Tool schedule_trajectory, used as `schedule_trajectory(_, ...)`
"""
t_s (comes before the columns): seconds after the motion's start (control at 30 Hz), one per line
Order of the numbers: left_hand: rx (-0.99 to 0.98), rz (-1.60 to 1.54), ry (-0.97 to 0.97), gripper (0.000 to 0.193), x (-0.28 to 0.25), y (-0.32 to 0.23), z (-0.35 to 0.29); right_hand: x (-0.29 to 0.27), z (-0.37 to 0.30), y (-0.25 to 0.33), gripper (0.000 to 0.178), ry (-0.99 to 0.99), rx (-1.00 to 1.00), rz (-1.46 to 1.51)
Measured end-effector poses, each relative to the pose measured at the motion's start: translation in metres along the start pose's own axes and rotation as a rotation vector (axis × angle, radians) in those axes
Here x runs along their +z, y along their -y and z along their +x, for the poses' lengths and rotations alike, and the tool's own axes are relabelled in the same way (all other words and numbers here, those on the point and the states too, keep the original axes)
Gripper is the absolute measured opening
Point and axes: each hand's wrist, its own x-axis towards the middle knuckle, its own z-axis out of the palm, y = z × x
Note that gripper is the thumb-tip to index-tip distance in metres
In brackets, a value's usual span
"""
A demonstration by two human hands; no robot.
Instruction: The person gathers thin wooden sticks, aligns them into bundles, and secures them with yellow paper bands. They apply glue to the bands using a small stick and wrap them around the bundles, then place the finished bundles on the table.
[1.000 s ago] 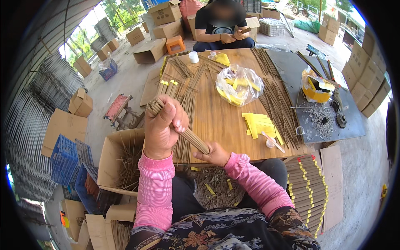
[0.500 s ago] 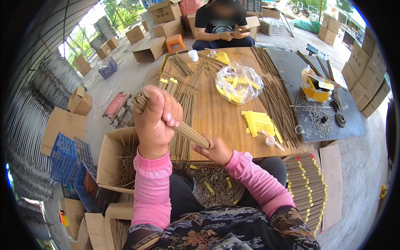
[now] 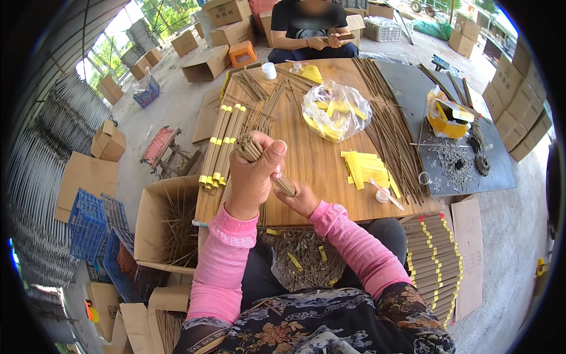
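A bundle of thin brown incense sticks [image 3: 285, 186] slants over the near edge of the wooden table. My left hand [image 3: 254, 177] is wrapped round its upper part, with the stick ends poking out past the thumb. Around the lower end of the same bundle, my right hand [image 3: 302, 200] has its fingers closed. Beyond my left hand lie several finished bundles [image 3: 222, 144] bound with yellow paper bands. Loose sticks [image 3: 272, 106] are spread on the table behind my hands. To the right is a pile of yellow paper strips [image 3: 364, 168].
The wooden table [image 3: 295, 147] also bears a clear bag [image 3: 337, 112] of yellow strips and a white cup [image 3: 269, 71]. A cardboard box [image 3: 159, 221] of sticks stands left. Banded bundles [image 3: 435, 259] are stacked at the lower right. Another person [image 3: 312, 35] sits across the table.
My left hand has moved right and slightly down, bringing it closer to my right hand. The bundle now points more away from me, and the banded bundles on the table show more fully.
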Motion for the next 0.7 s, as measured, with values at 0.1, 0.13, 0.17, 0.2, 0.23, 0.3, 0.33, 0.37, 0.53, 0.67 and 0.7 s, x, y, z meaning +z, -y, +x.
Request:
schedule_trajectory(0.1,0.041,-0.061,-0.002,0.029,0.005,-0.008,0.007,-0.004,-0.001,-0.006,0.017,-0.031,0.009,-0.030)
schedule_trajectory(0.13,0.066,-0.060,0.014,0.029,0.007,-0.012,0.006,-0.008,0.002,0.007,0.017,-0.008,0.014,-0.037)
schedule_trajectory(0.17,0.071,-0.041,0.029,0.030,0.007,-0.012,0.005,-0.009,0.002,0.013,0.017,0.014,0.020,-0.044)
schedule_trajectory(0.2,0.015,-0.020,-0.007,0.030,0.004,-0.002,0.005,-0.007,0.000,0.004,0.017,-0.018,0.040,-0.021)
schedule_trajectory(0.23,-0.022,0.010,-0.041,0.030,-0.001,0.009,0.007,-0.003,0.002,-0.006,0.017,-0.045,0.040,0.002)
schedule_trajectory(0.3,-0.109,0.061,-0.122,0.031,-0.009,0.028,0.007,0.002,0.008,-0.011,0.017,-0.058,0.087,0.004)
schedule_trajectory(0.33,-0.095,0.071,-0.116,0.030,-0.010,0.031,0.005,0.002,0.006,-0.011,0.017,-0.058,0.076,0.005)
schedule_trajectory(0.37,-0.081,0.082,-0.110,0.030,-0.009,0.031,0.003,0.003,0.005,-0.008,0.017,-0.057,0.065,0.006)
schedule_trajectory(0.53,-0.083,0.077,-0.123,0.030,-0.005,0.031,0.003,0.004,0.003,-0.013,0.017,-0.077,0.035,0.025)
schedule_trajectory(0.67,0.002,0.121,-0.061,0.028,-0.001,0.024,0.002,-0.001,0.006,-0.006,0.017,-0.085,0.037,0.012)
schedule_trajectory(0.7,-0.017,0.093,-0.079,0.027,-0.008,0.038,0.001,-0.001,0.006,-0.010,0.017,-0.082,0.066,0.011)
